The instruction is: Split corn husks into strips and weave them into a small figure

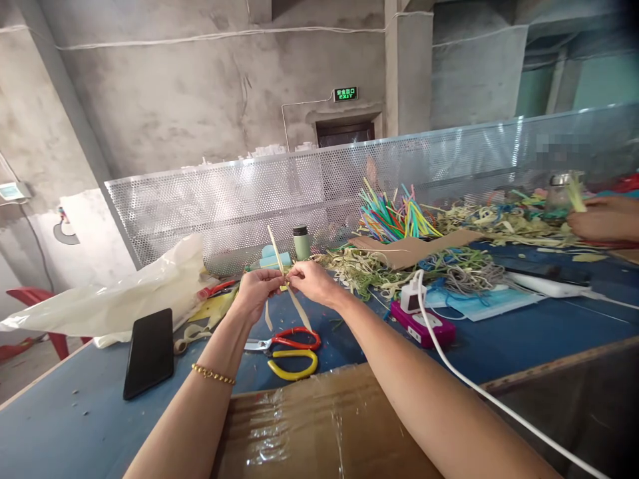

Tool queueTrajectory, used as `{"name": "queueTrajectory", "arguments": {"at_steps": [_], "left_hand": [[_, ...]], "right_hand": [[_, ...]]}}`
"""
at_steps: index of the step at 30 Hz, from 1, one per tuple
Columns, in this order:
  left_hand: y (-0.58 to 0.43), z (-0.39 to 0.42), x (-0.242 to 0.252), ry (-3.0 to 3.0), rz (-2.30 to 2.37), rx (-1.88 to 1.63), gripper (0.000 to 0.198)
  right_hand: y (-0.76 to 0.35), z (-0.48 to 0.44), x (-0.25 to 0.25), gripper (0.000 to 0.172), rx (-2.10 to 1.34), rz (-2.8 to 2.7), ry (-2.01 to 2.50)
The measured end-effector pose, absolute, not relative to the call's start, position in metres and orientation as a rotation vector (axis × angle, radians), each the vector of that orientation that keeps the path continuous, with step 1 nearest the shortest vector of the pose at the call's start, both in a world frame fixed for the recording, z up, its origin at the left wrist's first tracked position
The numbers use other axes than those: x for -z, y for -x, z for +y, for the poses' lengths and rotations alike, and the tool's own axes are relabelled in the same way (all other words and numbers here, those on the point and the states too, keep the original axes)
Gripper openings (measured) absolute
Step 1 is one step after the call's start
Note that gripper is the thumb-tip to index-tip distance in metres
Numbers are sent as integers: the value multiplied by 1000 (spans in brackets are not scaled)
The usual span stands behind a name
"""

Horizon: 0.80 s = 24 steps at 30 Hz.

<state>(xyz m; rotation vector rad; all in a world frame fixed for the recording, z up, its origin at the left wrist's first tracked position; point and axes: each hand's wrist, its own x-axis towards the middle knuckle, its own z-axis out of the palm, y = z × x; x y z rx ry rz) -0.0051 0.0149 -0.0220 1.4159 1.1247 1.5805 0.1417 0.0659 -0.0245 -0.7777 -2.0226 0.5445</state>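
Observation:
My left hand [260, 290] and my right hand [313, 282] meet above the middle of the blue table [100, 432]. Both are closed in a pinch on a pale cream, flat strip [274, 245]. One end of it points up and away from me, and narrow ends hang below the fingers. My fingertips hide the spot where the strips cross, so I cannot tell whether they are knotted. Just beneath my hands lie scissors [294, 374] with one red and one yellow handle.
Cardboard [319, 426] lies in front of me. Left are a black phone [148, 352] and plastic sheeting [124, 296]. A green bottle [301, 245], colourful sticks [394, 216], tangled strips [464, 273], a magenta power strip [424, 326] and a white cable [449, 364] lie beyond. Another person's hand [606, 218] holds pale strips.

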Motion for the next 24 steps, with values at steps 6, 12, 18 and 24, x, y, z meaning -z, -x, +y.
{"name": "queueTrajectory", "arguments": {"at_steps": [6,12,18,24], "left_hand": [[6,16,22,-1411,1141,-1587,13],[6,17,23,-1423,1145,-1574,7],[9,17,23,-1459,1071,-1534,9],[5,13,20,-1535,1109,-1529,15]], "right_hand": [[-140,62,25,9,-669,-1976,752],[-140,64,20,9,-454,-2035,797],[-141,63,20,12,-485,-1962,827],[-143,62,22,18,-783,-1896,767]]}}
